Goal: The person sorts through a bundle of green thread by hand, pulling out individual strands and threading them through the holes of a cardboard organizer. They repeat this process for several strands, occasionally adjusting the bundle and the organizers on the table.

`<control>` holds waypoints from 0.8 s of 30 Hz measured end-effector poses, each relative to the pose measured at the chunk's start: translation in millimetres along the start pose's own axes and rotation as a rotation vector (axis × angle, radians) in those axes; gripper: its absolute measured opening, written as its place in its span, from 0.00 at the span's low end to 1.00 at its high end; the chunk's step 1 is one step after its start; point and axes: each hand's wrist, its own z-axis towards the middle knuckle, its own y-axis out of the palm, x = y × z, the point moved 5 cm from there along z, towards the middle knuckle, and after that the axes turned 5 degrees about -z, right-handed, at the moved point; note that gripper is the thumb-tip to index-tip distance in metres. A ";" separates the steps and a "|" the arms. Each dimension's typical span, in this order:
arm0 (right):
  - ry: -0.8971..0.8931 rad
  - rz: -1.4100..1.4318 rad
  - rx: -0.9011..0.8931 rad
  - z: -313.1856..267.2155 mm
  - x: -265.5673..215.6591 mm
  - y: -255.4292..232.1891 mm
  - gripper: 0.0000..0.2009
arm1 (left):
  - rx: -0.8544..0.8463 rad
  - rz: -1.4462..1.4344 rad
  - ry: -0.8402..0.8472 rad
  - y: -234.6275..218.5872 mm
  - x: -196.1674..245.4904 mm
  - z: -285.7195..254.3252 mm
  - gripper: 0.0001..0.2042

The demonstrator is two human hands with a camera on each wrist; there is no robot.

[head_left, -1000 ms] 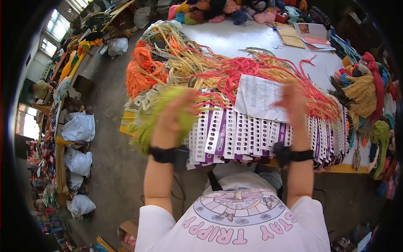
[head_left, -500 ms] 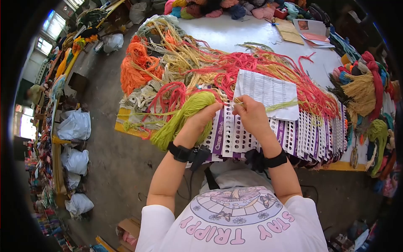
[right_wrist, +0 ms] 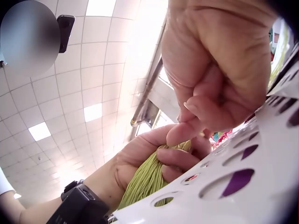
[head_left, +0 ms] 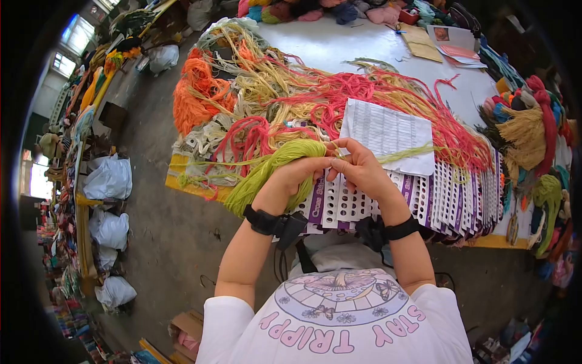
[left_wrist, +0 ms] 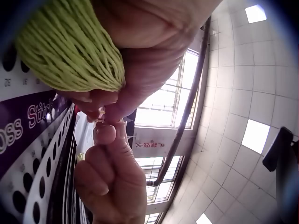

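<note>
A lime-green skein of thread (head_left: 264, 173) is looped over my left hand (head_left: 300, 175), which grips it near the cards' upper ends. In the left wrist view the skein (left_wrist: 74, 51) bulges out between the fingers and palm. My right hand (head_left: 367, 175) meets the left fingertips, thumb and index finger pinching thread at the skein's top end. The exact pinch point is hidden by the fingers. A loose green strand (head_left: 412, 151) trails rightward from there over a printed sheet (head_left: 388, 130). Below both hands lie white and purple punched thread cards (head_left: 339, 200).
Coral-red threads (head_left: 345, 91), beige strands and an orange bundle (head_left: 197, 97) spread across the table (head_left: 339, 45). Papers and a brown envelope (head_left: 420, 42) lie at the back right. More skeins (head_left: 527, 133) hang at the right edge. White bags (head_left: 109, 179) line the left side.
Both hands have come together over the cards: the left moved right with the green skein, the right came in from above the sheet. Over the last half second, the skein's top rose toward the right fingers.
</note>
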 end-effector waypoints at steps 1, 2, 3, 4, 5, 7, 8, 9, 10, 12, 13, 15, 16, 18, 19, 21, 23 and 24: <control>-0.006 -0.004 0.001 0.2 0.4 -0.1 0.13 | 0.008 -0.022 -0.013 -0.9 -0.5 1.7 0.08; -0.011 -0.009 0.003 0.3 0.5 -0.6 0.13 | 0.032 -0.021 -0.008 -1.7 0.6 1.6 0.07; -0.007 -0.046 0.027 -0.1 1.2 -1.7 0.13 | 0.055 -0.019 -0.005 -1.8 2.4 0.3 0.07; -0.003 -0.083 0.052 -0.5 1.7 -2.8 0.12 | 0.078 -0.016 -0.003 -2.5 3.6 -0.5 0.06; 0.001 -0.119 0.077 -0.7 2.1 -3.9 0.12 | 0.082 -0.062 -0.044 -4.2 2.6 0.1 0.06; 0.000 -0.189 0.103 -0.5 2.9 -3.8 0.11 | 0.090 -0.155 -0.126 -9.3 1.5 2.9 0.06; -0.001 -0.224 0.114 -0.2 3.4 -2.8 0.10 | 0.092 -0.173 -0.154 -10.9 1.0 4.6 0.06; -0.025 -0.240 0.116 0.1 3.2 -0.5 0.09 | 0.095 -0.192 -0.182 -12.6 0.3 6.3 0.06; -0.050 -0.256 0.118 0.4 3.1 1.9 0.09 | 0.097 -0.210 -0.209 -14.0 -1.2 7.3 0.06; -0.084 -0.285 0.142 0.1 1.4 3.8 0.08 | 0.095 -0.268 -0.209 -15.2 -2.6 9.6 0.06; -0.093 -0.297 0.163 -0.5 0.3 3.7 0.07 | 0.093 -0.297 -0.209 -15.5 -3.6 10.9 0.06; -0.110 -0.313 0.201 -0.4 -0.8 2.2 0.06 | 0.075 -0.289 -0.125 -15.5 -5.8 12.7 0.06; -0.117 -0.317 0.217 0.1 0.1 1.2 0.06 | 0.066 -0.284 -0.083 -15.3 -5.8 12.7 0.06; -0.113 -0.316 0.219 1.5 2.5 -0.3 0.07 | 0.040 -0.290 -0.090 -15.5 -4.4 11.3 0.06; -0.101 -0.311 0.203 2.1 4.0 -0.5 0.07 | 0.026 -0.295 -0.092 -15.5 -3.7 10.6 0.07; -0.122 -0.324 0.188 1.8 3.9 1.3 0.09 | 0.032 -0.349 -0.157 -19.4 -6.8 14.3 0.06; -0.193 -0.354 0.189 0.1 0.9 5.7 0.10 | 0.046 -0.375 -0.186 -19.6 -6.1 13.2 0.06; -0.220 -0.378 0.195 1.6 3.4 5.7 0.10 | 0.055 -0.374 -0.184 -18.8 -4.3 11.2 0.07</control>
